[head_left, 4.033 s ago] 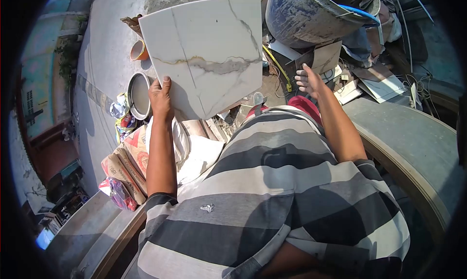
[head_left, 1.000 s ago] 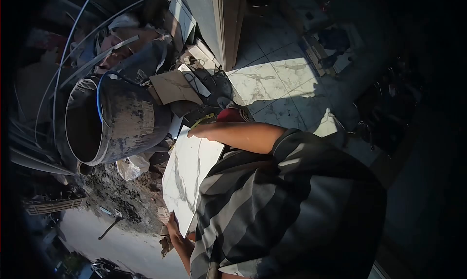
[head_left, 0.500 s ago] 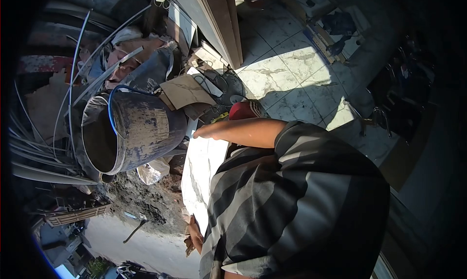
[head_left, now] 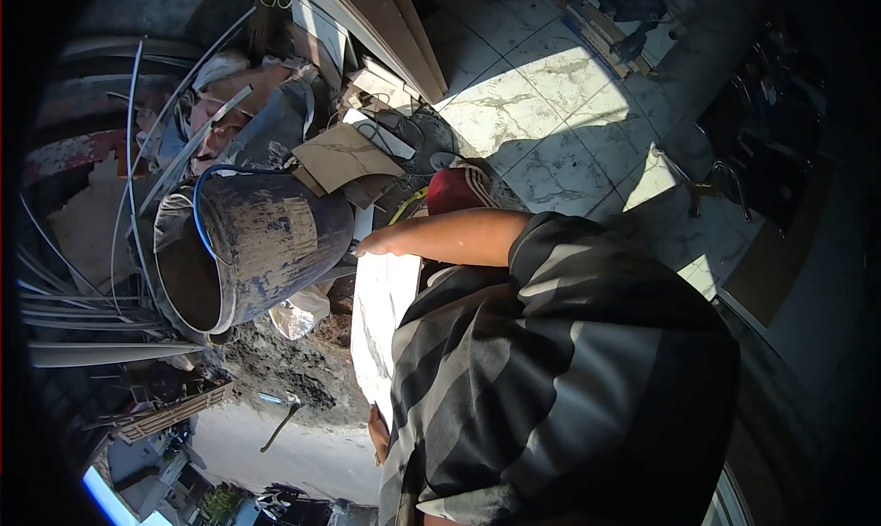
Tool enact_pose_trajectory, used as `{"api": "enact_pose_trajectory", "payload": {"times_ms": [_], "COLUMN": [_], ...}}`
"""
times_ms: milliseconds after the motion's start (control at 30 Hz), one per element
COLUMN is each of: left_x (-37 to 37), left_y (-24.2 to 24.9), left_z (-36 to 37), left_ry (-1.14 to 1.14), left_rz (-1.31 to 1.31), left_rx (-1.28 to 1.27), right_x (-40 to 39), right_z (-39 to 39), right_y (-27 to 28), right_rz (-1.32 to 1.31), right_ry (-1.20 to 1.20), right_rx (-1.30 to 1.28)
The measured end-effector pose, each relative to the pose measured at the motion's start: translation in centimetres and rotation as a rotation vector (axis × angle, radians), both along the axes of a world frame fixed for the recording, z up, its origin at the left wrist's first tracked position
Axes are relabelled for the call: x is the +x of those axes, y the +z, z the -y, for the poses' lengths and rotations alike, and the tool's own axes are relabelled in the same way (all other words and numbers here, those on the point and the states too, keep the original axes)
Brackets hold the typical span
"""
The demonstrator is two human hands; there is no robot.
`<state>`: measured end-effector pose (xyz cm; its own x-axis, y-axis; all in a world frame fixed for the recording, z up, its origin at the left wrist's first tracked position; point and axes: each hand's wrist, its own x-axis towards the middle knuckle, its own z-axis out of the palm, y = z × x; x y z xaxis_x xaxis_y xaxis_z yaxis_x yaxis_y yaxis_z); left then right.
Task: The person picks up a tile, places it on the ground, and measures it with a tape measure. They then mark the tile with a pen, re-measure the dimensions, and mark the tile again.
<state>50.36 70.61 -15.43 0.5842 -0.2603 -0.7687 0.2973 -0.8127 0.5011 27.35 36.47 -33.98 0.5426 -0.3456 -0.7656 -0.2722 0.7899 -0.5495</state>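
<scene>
A white marble-patterned tile (head_left: pixel 372 319) stretches between my two hands, partly covered by my striped shirt. At its upper end in the picture, my right hand (head_left: pixel 381 241) grips the edge, its fingertips partly hidden. At the lower end, my left hand (head_left: pixel 378 434) is closed along the tile's other edge, with most of it hidden behind the tile and shirt. A dark, mortar-smeared bucket (head_left: pixel 275 237) with a blue handle stands just beyond my right hand. Cut beige tile pieces (head_left: pixel 344 163) lie beside the bucket, and a red item (head_left: pixel 454 191) is close to my right forearm.
Rough mortar or soil (head_left: pixel 284 370) covers the ground past the tile, and a hammer-like tool (head_left: pixel 283 420) lies at its edge. Pale plastic strips (head_left: pixel 83 310) and rubble are piled around the bucket. Tall boards (head_left: pixel 390 30) lean near the sunlit tiled floor (head_left: pixel 505 108).
The surroundings have shifted slightly in the view as my head moved. Both hands stay on the tile, which appears narrower behind my shirt; less of my left hand shows.
</scene>
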Motion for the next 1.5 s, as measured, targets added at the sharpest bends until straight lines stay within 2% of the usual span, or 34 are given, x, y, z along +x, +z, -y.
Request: {"api": "enact_pose_trajectory", "payload": {"times_ms": [167,233,333,767,800,867,900,967,1067,1167,1333,1433,1500], "left_x": [0.1,0.0,-0.7,-4.3,-4.2,-4.4,-4.4,-4.5,-4.3,-4.3,-4.4,-4.6,-4.6], "left_y": [0.0,0.0,-0.1,-1.2,-1.3,-1.3,-1.3,-1.0,-0.9,-1.0,-1.0,-0.9,-0.8], "left_z": [-0.6,-1.3,-2.4,-7.3,-7.5,-7.7,-7.8,-8.0,-7.9,-7.5,-7.1,-7.2,-7.1], "left_ry": [-0.001,0.009,0.056,0.202,0.206,0.209,0.212,0.217,0.218,0.215,0.216,0.216,0.216], "left_rz": [-0.01,-0.007,-0.017,-0.069,-0.073,-0.076,-0.073,-0.069,-0.066,-0.063,-0.06,-0.053,-0.049], "left_rx": [-0.006,-0.024,-0.032,-0.016,-0.016,-0.012,-0.012,-0.015,-0.022,-0.036,-0.048,-0.051,-0.052], "right_x": [-0.1,-1.4,-2.2,3.7,4.4,4.5,3.7,2.0,2.2,1.9,3.6,2.6,2.4], "right_z": [0.3,0.1,-0.1,-1.4,-1.5,-2.2,-2.1,-2.1,-1.9,-1.7,-1.1,-0.7,-0.7], "right_y": [0.8,1.6,4.2,-1.1,-1.2,-0.9,0.9,4.2,4.8,5.1,1.9,4.6,4.5], "right_rz": [0.047,0.057,0.039,0.228,0.228,0.021,0.023,0.057,0.051,0.108,0.088,0.012,0.034], "right_ry": [0.041,0.018,0.056,0.295,0.301,0.247,0.251,0.245,0.237,0.248,0.26,0.354,0.312], "right_rx": [-0.025,0.128,0.032,0.116,0.117,-0.094,-0.095,0.073,0.117,0.11,0.043,-0.089,-0.065]}}
